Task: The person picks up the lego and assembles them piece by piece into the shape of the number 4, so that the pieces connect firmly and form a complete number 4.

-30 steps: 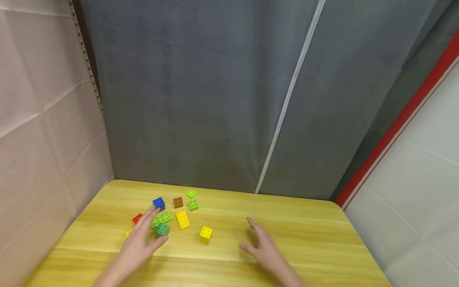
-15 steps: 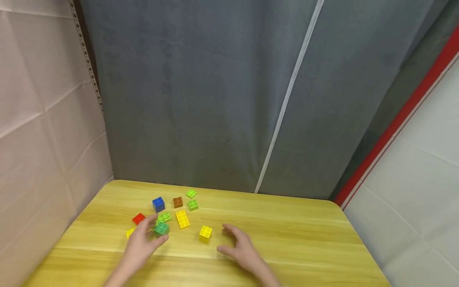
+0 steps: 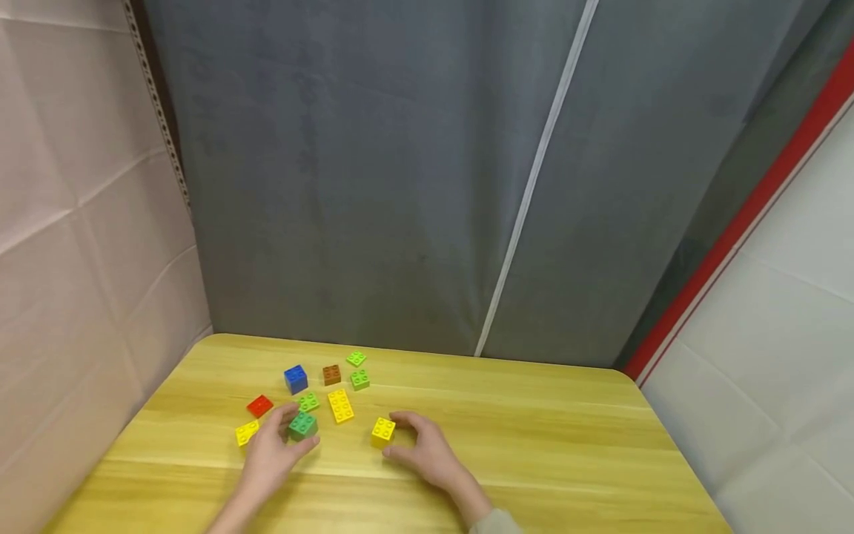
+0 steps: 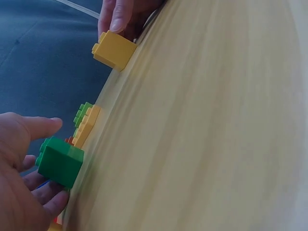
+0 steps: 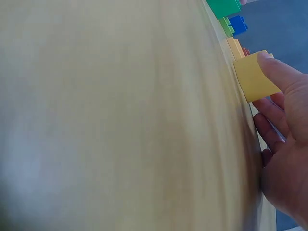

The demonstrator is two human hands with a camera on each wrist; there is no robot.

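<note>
A dark green toy building brick (image 3: pixel 303 425) stands on the table between the spread thumb and fingers of my left hand (image 3: pixel 265 454). In the left wrist view the thumb is apart from that green brick (image 4: pixel 60 162), with the fingers behind and below it. My right hand (image 3: pixel 427 452) pinches a tall yellow brick (image 3: pixel 382 432) from its right end, thumb on the near side. The right wrist view has the thumb tip over a corner of this yellow brick (image 5: pixel 255 77); the index fingertip is hidden behind it.
Left of centre on the wooden table (image 3: pixel 534 430) lie a blue brick (image 3: pixel 296 379), a brown one (image 3: pixel 331 374), several light green ones (image 3: pixel 359 380), a long yellow one (image 3: pixel 340 406), a red one (image 3: pixel 259 406) and another yellow one (image 3: pixel 246 432). A grey curtain (image 3: pixel 373 185) hangs behind.
My right hand has moved left across the table to the tall yellow brick and closed in on it. My left hand has drawn back slightly and narrowed around the dark green brick.
</note>
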